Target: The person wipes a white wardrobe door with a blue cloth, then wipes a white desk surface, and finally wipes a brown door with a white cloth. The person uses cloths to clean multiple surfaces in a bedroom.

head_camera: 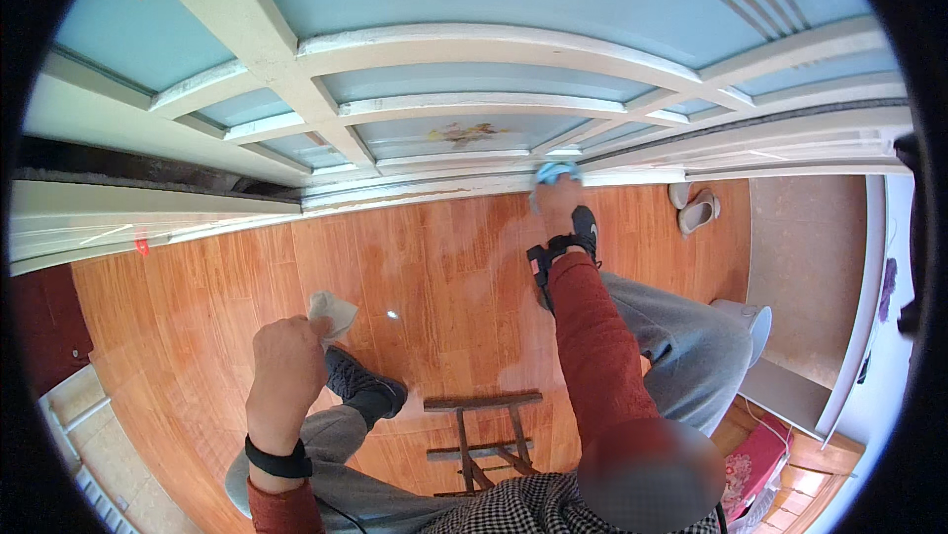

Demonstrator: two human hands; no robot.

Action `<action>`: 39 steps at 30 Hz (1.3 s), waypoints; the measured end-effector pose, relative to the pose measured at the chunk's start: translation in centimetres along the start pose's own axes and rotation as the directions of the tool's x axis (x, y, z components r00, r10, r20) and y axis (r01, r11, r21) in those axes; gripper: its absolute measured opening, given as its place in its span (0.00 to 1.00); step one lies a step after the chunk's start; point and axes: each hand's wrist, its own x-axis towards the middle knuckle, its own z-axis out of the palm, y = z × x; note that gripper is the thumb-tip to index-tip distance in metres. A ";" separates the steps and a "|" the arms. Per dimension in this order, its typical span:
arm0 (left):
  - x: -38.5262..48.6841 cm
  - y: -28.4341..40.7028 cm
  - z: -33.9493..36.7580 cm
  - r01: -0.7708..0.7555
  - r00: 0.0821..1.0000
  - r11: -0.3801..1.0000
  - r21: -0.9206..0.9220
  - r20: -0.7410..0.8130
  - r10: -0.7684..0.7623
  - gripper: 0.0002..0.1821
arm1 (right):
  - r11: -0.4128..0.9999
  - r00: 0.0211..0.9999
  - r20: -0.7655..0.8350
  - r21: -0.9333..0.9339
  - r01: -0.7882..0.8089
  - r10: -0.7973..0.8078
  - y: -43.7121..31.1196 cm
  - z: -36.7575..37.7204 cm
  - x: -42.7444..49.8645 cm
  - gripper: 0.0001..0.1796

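Observation:
My right hand [561,197] is stretched forward and presses a blue cloth [558,172] against the lower frame of a panelled sliding door [474,108]. The hand is somewhat blurred. Pale blue frosted panes fill the door's white frame, and a small flower print [468,132] marks one lower pane. Over the floor on the left, my left hand [285,363] grips a crumpled white cloth or tissue [332,315] between thumb and fingers, apart from the door. Straps circle both wrists.
A wooden stool [485,438] is beneath me on the wood-plank floor [444,297]. Pale shoes [698,212] lie at the right by the door track. A white bucket [755,334] stands beside my right leg. A pink floral cloth item [755,463] lies at lower right.

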 end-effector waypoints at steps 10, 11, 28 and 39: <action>-0.6 -0.3 0.5 -0.077 0.995 0.997 -0.007 -0.065 0.077 0.12 | -0.146 0.849 0.182 0.946 -0.288 -0.497 -9.6 -5.0 -12.5 0.18; -0.8 -0.5 0.6 -0.068 0.996 0.998 -0.011 -0.058 0.067 0.12 | -0.272 0.936 0.144 0.933 -0.236 -0.320 -9.1 -7.3 -12.1 0.20; 0.4 0.5 0.4 -0.042 0.999 0.999 0.032 0.016 0.041 0.11 | 0.662 0.642 -0.703 0.641 0.387 0.306 -6.9 -15.5 -0.3 0.23; 0.6 0.5 0.7 -0.062 0.995 0.998 0.028 -0.071 0.064 0.10 | 0.425 1.000 0.000 0.905 0.008 -0.018 -3.8 -4.8 -5.9 0.13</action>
